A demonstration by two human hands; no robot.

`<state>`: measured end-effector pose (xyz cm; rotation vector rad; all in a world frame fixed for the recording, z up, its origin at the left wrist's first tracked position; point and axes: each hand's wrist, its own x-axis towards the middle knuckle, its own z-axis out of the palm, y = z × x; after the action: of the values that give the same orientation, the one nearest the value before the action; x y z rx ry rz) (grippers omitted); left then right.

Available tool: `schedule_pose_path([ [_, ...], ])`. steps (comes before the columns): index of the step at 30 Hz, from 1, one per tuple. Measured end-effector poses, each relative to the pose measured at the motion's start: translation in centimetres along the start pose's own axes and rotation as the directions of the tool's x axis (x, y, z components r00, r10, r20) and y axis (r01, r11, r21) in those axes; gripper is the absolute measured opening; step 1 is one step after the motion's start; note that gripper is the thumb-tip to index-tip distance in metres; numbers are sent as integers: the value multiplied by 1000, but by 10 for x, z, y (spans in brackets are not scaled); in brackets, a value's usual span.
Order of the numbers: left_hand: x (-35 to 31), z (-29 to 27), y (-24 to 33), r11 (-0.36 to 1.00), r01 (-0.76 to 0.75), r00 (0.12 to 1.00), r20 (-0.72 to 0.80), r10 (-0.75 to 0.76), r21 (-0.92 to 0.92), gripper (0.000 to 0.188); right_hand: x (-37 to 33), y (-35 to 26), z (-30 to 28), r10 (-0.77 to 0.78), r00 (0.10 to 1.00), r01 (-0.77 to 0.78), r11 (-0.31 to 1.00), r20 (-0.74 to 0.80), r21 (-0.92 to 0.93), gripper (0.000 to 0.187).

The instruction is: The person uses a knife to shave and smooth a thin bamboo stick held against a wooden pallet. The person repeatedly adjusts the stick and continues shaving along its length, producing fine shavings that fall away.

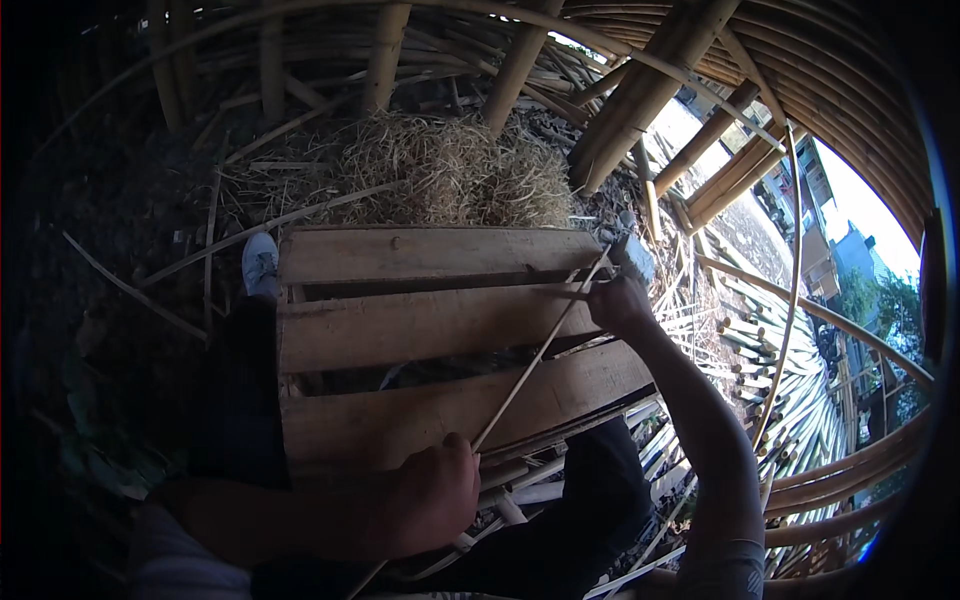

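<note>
The place is a shed made of bamboo poles [655, 75]. Curved bamboo strips [850, 90] bend across the top, from twelve o'clock round to three o'clock. A pile of dry straw [450, 175] lies on the ground at twelve o'clock. The ground [120, 230] at nine o'clock is dark and full of thin sticks. Bright daylight comes in at two o'clock, where buildings [815, 220] and green trees [880, 300] show outside.
</note>
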<state>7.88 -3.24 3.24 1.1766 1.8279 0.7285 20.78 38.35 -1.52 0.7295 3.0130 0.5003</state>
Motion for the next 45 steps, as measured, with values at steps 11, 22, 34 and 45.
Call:
schedule_pose_path([
  [11, 2, 6, -9, 999, -53, 997, -65, 52, -7, 30, 9, -41, -48, 275, 959, -273, 961, 67, -40, 40],
  [22, 8, 11, 0, 996, -66, 995, 69, 70, -59, 34, 4, -42, -82, 379, 906, -264, 855, -190, 446, 27],
  [34, 4, 11, -5, 991, -114, 992, 42, 117, -65, 34, 65, 60, 2, 437, 894, -418, 893, -97, 168, 10],
  [45, 9, 5, -6, 994, -59, 987, 143, 71, -87, 36, 33, -61, -116, 281, 959, -232, 744, 21, 627, 24],
])
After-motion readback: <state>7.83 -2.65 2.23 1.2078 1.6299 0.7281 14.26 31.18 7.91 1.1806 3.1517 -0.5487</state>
